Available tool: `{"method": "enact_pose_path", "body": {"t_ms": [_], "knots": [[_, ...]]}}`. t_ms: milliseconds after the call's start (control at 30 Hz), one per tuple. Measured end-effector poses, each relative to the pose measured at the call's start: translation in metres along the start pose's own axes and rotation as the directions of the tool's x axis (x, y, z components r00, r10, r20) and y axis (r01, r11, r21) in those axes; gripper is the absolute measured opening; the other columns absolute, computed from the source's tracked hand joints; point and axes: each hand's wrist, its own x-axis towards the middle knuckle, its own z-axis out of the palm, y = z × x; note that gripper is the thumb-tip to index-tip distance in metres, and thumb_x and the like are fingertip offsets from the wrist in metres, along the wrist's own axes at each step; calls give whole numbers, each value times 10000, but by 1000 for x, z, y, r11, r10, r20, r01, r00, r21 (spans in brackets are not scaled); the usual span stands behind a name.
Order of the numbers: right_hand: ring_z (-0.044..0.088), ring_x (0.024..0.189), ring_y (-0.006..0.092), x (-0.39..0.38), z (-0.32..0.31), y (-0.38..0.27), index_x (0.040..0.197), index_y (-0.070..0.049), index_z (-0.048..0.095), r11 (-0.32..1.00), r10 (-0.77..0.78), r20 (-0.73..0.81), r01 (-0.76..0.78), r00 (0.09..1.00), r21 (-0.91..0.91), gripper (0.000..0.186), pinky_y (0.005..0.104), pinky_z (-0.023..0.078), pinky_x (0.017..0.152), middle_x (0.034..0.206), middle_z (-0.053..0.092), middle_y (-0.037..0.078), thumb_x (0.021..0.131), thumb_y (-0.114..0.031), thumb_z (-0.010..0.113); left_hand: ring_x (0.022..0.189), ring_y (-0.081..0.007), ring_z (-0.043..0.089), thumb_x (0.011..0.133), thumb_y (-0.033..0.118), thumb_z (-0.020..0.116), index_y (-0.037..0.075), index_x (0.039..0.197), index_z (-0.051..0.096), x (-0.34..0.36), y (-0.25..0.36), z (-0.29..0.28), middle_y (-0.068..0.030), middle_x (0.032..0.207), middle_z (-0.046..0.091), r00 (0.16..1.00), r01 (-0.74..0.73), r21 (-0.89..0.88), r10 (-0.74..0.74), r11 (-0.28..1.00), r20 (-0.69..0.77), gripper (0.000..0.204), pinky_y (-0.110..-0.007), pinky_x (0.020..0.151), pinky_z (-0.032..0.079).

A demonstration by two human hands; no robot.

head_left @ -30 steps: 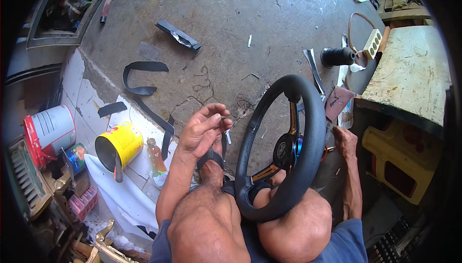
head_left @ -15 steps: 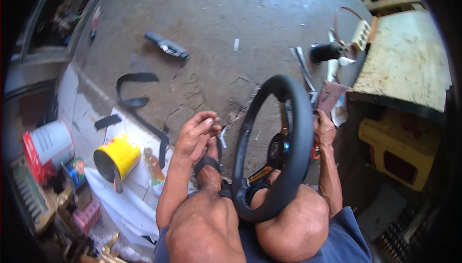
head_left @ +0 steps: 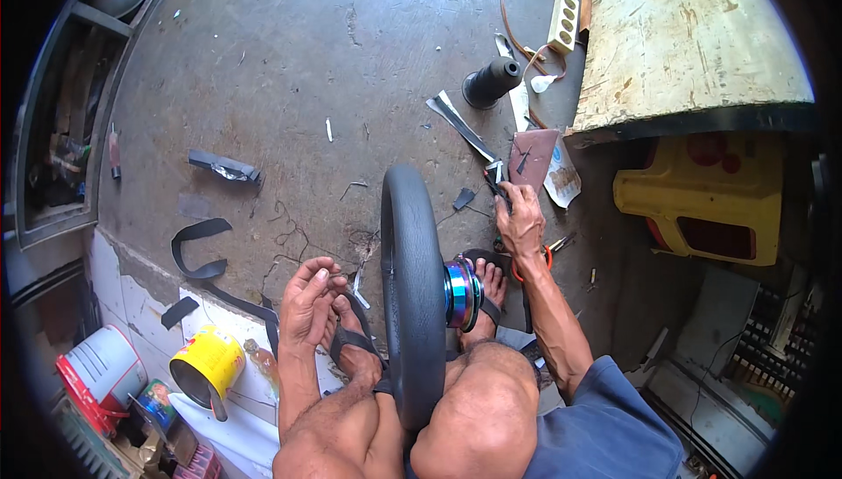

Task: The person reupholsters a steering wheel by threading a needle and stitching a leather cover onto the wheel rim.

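Observation:
A padded black steering wheel point(head_left: 408, 286) stands on edge between my knees, its iridescent hub point(head_left: 458, 293) facing right. My left hand point(head_left: 317, 290) is left of the wheel with thumb and fingertips pinched; what they hold is too small to name. My right hand point(head_left: 517, 216), fingers curled, is down at a dark item among trimmed black and white strips point(head_left: 460, 126); what it grips is unclear. Beside it lies a maroon flat piece point(head_left: 533, 154); orange-handled scissors point(head_left: 547, 261) are below it. A black thread cone point(head_left: 489, 84) stands beyond.
At the right are a worn board-topped bench point(head_left: 688, 45), a power strip point(head_left: 562, 23) and a yellow plastic body point(head_left: 702, 198). Left are a metal-framed cabinet point(head_left: 92, 110), a white pail point(head_left: 101, 369), a yellow can point(head_left: 210, 356) and black straps point(head_left: 197, 233) on the floor.
My right hand has moved forward and left, from beside the wheel to the strips. The view has turned right, and the wheel now appears more edge-on with the hub showing.

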Motion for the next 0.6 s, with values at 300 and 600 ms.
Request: {"method": "enact_pose_path", "body": {"t_ms": [300,600], "knots": [[587,995,336,35,-2,4,1166,-120,698,986,-164,85,162,983,31,357,452,497,877,1060,615,124,809,-96,705,930,-186,666,954,99,667,18,1178,594,11,10,21,-89,1064,643,999,-34,93,30,995,39,249,-347,875,539],[659,915,197,42,-19,26,1024,-50,719,907,56,163,-118,985,405,150,319,523,821,1030,712,69,924,-161,713,1005,-218,678,990,150,624,0,1198,592,19,26,32,-115,1114,645,996,-77,217,66,973,60,259,-356,906,537]]}}
